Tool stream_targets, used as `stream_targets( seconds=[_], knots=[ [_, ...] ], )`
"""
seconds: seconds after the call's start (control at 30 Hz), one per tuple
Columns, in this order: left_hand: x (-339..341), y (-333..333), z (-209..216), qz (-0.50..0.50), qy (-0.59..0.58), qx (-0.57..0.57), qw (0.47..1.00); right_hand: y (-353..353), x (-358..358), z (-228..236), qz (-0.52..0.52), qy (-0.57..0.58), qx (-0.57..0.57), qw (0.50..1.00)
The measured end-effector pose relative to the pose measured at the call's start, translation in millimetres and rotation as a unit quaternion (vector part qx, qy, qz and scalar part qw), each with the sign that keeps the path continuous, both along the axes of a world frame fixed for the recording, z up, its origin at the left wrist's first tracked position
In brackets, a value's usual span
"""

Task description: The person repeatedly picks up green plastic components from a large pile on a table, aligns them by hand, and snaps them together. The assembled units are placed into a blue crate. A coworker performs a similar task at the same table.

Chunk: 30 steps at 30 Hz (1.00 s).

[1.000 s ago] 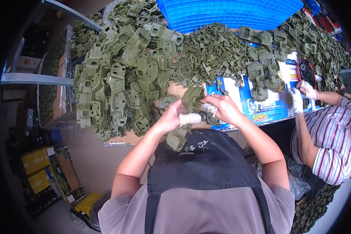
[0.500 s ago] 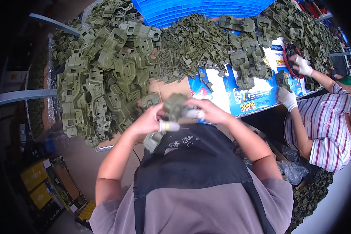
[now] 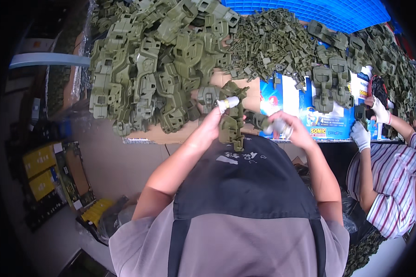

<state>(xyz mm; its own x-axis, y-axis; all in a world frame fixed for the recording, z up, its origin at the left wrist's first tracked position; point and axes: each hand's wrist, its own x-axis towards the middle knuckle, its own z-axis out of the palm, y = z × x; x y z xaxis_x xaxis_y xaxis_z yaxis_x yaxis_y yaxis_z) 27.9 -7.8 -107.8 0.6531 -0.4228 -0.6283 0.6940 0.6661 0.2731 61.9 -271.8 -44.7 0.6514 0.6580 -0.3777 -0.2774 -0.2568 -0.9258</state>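
Observation:
My left hand grips an olive-green moulded plastic part in front of my dark apron. White wrapping covers its thumb, which presses on the part. My right hand, also wrapped in white at the fingers, is smeared by motion to the right of that part. Between the two hands is another blurred green piece; whether the right fingers hold it I cannot make out. A similar green part lies on the cardboard just beyond my left hand.
Large green parts are heaped at the left, with small green pieces behind the cardboard. A blue crate stands at the back. At right, a co-worker's gloved hands work over a printed blue sheet. A grey rail juts in at left.
The view has shifted, so the table sits further right in it. My hands have moved apart, the right one away from the part. The co-worker's two hands have come closer together.

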Motion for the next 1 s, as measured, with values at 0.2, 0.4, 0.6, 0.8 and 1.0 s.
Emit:
stream_targets(
  seconds=[0.2,0.4,0.6,0.8,1.0],
  knots=[
    [1,-25,15,-0.040,-0.039,0.087,0.995,35,-28,26,0.143,-0.231,-0.078,0.959],
    [8,-30,25,-0.047,-0.030,0.118,0.991,42,-17,27,0.165,-0.339,-0.120,0.918],
    [6,-30,25,-0.050,-0.025,0.105,0.993,49,-26,25,0.183,-0.294,-0.137,0.928],
    [-1,-29,32,-0.046,-0.042,0.136,0.989,54,-30,12,0.186,-0.256,-0.081,0.945],
    [3,-17,24,0.008,-0.080,0.161,0.984,35,-13,-3,0.148,-0.089,0.098,0.980]
  ],
)
